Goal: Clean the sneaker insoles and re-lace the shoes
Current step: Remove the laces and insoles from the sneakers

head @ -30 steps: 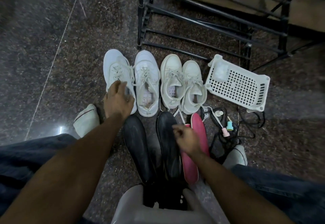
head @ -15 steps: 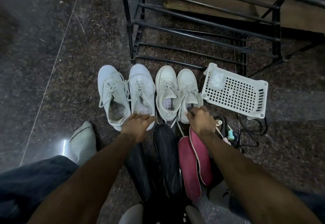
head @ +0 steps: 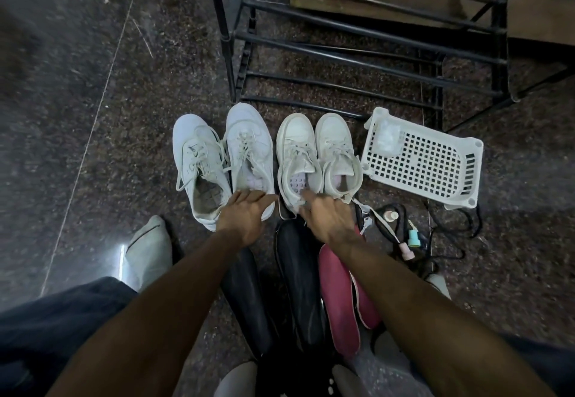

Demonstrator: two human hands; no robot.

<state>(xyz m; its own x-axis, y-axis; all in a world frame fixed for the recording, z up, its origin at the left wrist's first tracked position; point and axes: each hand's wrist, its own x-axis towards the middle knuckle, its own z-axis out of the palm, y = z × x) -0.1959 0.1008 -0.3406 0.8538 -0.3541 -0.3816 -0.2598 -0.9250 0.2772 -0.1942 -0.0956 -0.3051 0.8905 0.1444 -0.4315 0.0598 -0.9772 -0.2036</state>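
On the dark speckled stone floor (head: 77, 91), four pale lace-up sneakers stand in a row, toes pointing at a black metal shoe rack (head: 357, 41). The leftmost white sneaker (head: 199, 163) gapes open with its laces slack. The second white sneaker (head: 249, 150) has the left hand (head: 245, 213) resting flat over its heel, fingers straight and gripping nothing. The third, a cream sneaker (head: 295, 150), has the right hand (head: 326, 216) at its heel; whether those fingers grip the collar I cannot tell. The fourth cream sneaker (head: 337, 147) sits untouched beside a white perforated plastic basket (head: 420, 163). Nearer the person lie two long black insoles (head: 298, 275) and two pink foam insoles (head: 339, 303), touching side by side. These look light and bendy, likely to flop if pinched at one end, so I would lift each near its middle. The shoes are soft-sided; the stiffer heel seems the best hold.
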